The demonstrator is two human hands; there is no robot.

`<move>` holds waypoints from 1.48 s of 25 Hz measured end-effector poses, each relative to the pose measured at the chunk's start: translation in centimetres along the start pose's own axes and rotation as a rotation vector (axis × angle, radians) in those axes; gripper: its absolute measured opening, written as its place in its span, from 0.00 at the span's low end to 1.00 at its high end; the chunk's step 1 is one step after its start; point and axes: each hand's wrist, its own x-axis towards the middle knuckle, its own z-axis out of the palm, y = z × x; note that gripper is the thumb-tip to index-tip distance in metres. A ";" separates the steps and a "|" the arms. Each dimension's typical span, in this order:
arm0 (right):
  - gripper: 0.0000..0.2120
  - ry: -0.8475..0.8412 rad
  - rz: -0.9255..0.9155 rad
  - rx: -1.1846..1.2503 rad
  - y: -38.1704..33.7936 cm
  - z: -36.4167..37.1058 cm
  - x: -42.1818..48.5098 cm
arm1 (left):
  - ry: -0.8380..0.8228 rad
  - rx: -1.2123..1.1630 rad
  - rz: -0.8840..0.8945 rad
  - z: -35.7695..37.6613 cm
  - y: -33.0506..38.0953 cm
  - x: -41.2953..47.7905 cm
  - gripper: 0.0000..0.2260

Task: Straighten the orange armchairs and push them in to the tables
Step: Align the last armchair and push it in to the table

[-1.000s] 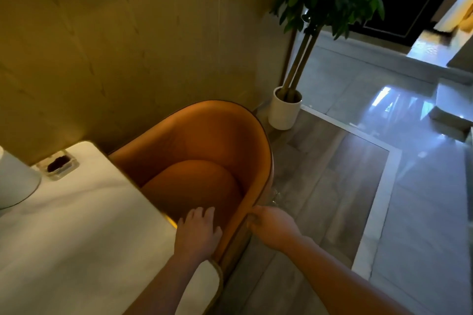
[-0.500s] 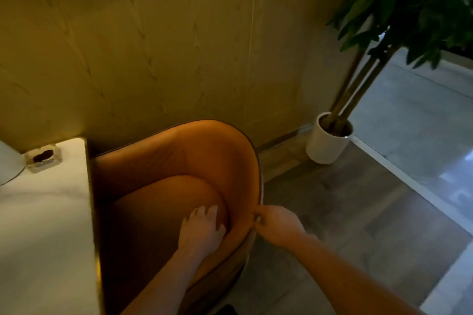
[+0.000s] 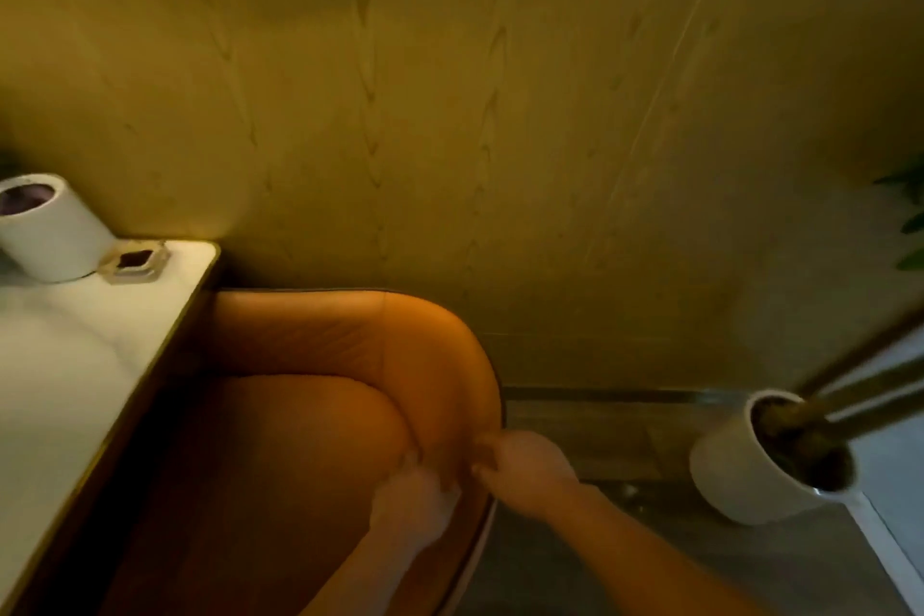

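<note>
An orange armchair (image 3: 320, 365) with a curved back fills the lower middle of the head view, its open side against the white marble table (image 3: 65, 355) at the left. My left hand (image 3: 412, 500) lies flat on the inner face of the backrest. Over the backrest's rim, on the outer side, my right hand (image 3: 525, 465) is closed with the fingers hooked on the edge. The picture is blurred by motion.
A tan panelled wall (image 3: 450, 115) stands right behind the chair. A white plant pot (image 3: 740, 475) with slanted stems sits on the grey floor to the right. On the table's far corner are a white cylinder (image 3: 50, 230) and a small glass ashtray (image 3: 135, 260).
The view has swung left and the chair now sits square along the table edge, nearer the wall. Both hands stay on the backrest, now closer together.
</note>
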 end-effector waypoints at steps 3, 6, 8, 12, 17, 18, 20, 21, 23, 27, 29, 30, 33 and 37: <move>0.13 -0.068 -0.105 -0.094 1.7 -3.0 5.3 | 0.033 -0.077 -0.102 0.1 2.3 3.0 0.23; 0.11 -0.102 -0.221 -0.198 2.1 -4.6 9.9 | 0.042 -0.236 -0.255 -0.1 4.0 5.2 0.22; 0.13 -0.142 -0.343 -0.306 2.6 -5.4 13.0 | 0.101 -0.365 -0.350 0.5 5.4 6.4 0.21; 0.17 -0.272 -0.597 -0.495 3.8 -5.9 18.8 | 0.305 -0.725 -0.643 2.3 8.8 7.6 0.22; 0.22 -0.418 -0.864 -0.680 5.8 -5.1 23.8 | 0.417 -0.689 -0.957 3.5 10.9 8.8 0.23; 0.24 -0.408 -0.931 -0.707 6.0 -5.0 24.2 | 0.442 -0.633 -1.046 4.1 11.7 9.1 0.23; 0.27 -0.338 -1.017 -0.698 6.7 -4.5 25.0 | 0.511 -0.520 -1.190 5.1 13.3 9.9 0.26; 0.27 -0.306 -1.040 -0.693 6.8 -4.2 25.2 | 0.561 -0.475 -1.249 5.3 14.1 10.1 0.27; 0.27 -0.240 -1.058 -0.692 7.0 -4.2 24.7 | 0.680 -0.410 -1.285 5.9 14.8 10.1 0.27; 0.25 -0.161 -1.076 -0.680 7.1 -4.5 24.3 | 0.934 -0.338 -1.260 6.2 14.8 9.8 0.21; 0.25 -0.129 -1.077 -0.699 7.2 -4.4 23.6 | 0.940 -0.333 -1.249 6.8 14.8 9.6 0.22; 0.25 -0.128 -1.065 -0.699 7.5 -4.3 23.2 | 0.944 -0.333 -1.230 7.0 15.0 9.5 0.23; 0.23 -0.133 -0.995 -0.676 7.7 -4.1 22.0 | 0.962 -0.323 -1.198 7.2 15.2 8.1 0.21; 0.21 -0.148 -0.943 -0.636 7.9 -3.4 20.6 | 0.936 -0.311 -1.165 8.0 15.4 6.7 0.22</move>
